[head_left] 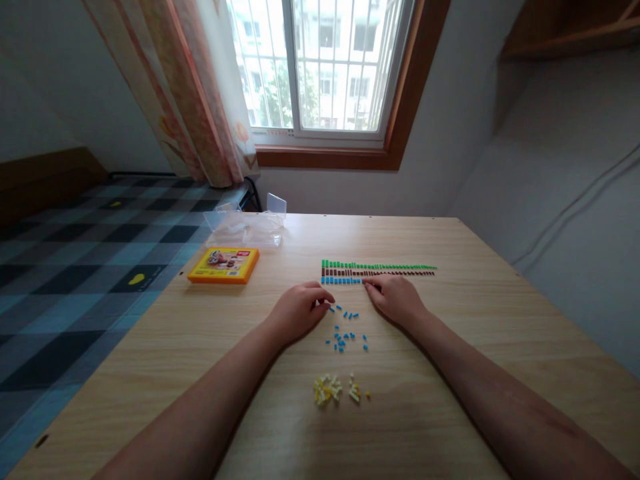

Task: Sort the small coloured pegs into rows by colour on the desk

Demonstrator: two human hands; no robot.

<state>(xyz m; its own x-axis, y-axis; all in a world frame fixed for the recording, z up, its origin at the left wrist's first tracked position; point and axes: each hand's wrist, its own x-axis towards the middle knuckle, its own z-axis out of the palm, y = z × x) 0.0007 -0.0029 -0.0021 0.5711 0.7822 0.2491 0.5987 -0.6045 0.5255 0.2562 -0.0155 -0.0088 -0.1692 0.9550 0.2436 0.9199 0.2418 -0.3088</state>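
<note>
Right fingers (pixel 371 287): Bent nearly together at the right end of the blue row (pixel 341 281); could not make out whether pinching or merely touching the last piece.
Left fingers (pixel 325 297): Curled with a narrow gap, just beside loose blue pieces (pixel 341 343); could not see whether gripping one.
Blue row: Lay nearest of three lines, right end partly covered.
Brown row (pixel 327 272), green row (pixel 327 263): Ran behind, dwindling rightward into bits too small to count.
Loose blue pieces: Lay scattered between and below both hands, some clumped.
Yellow pieces (pixel 327 390): Lay nearer still, heap too tangled to separate.
Forearms (pixel 220 400): Were cut off below.
Orange box (pixel 223 265): Lay left, print mostly illegible.
Clear packaging (pixel 265 233): Stood behind, outlines faint.
</note>
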